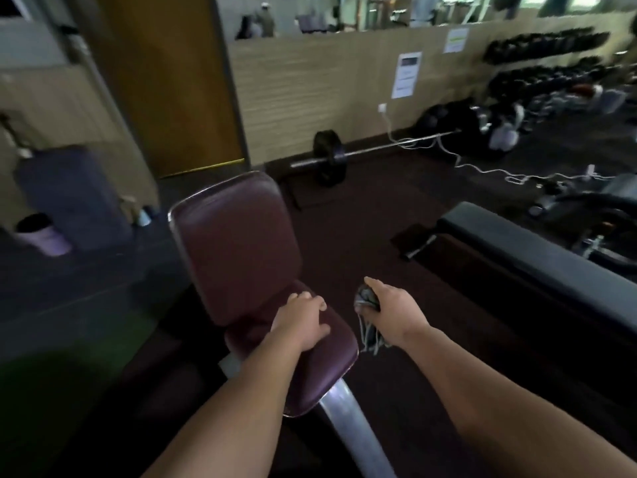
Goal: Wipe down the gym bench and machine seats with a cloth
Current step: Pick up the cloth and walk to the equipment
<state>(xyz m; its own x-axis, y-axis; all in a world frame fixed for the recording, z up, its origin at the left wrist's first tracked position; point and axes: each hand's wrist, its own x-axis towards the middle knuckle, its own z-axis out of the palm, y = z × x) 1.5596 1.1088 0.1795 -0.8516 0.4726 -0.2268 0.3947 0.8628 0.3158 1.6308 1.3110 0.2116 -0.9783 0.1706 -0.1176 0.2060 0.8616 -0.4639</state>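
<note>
The left hand [303, 322] is lying flat on the near seat [329, 369], fingers spread out. The right hand [396, 312] is squeezing the cloth [367, 301] just right of the seat, not touching it. I think wiping is about to start. The cloth needs to come onto the seat. Far right, the bench [534, 257] is waiting.

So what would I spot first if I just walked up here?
Probably the shiny maroon padded seat in the middle, with the left hand resting on its lower pad. Right beside it, the right hand grips a bunched-up cloth, held just off the pad's right edge. Farther back, a barbell lies on the dark floor.
</note>
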